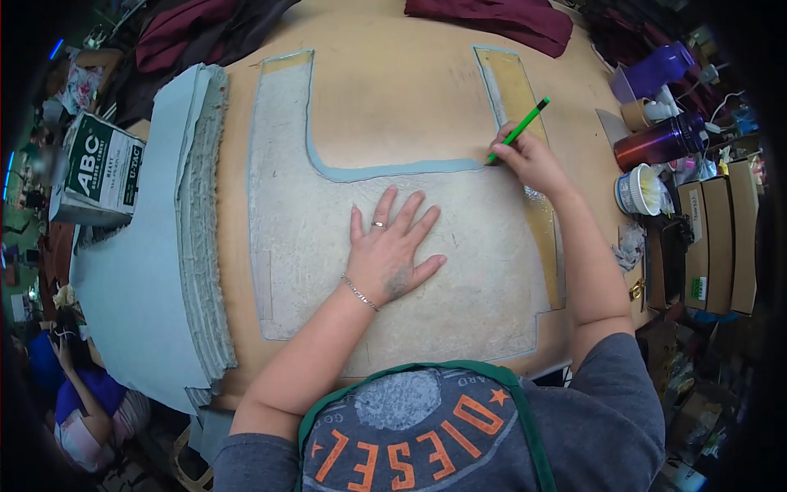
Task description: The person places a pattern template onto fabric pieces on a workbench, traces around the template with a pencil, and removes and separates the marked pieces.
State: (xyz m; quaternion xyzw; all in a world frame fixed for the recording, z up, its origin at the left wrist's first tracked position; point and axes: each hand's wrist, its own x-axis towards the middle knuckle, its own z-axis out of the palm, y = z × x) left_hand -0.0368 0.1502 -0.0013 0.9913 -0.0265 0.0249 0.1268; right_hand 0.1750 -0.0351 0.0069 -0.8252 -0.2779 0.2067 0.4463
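Right hand (527, 157) grasping green pencil (529, 118); left hand (390, 252) released, spread flat; pale sheet (484, 271) beneath both.

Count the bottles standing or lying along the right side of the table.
2. A purple bottle is nearer the far end; a dark, shiny bottle is just beyond the white tub. Others may be hidden in the clutter.

Gap w/in template (484, 254); cloth stack (147, 271) L, tumbler (660, 142) R
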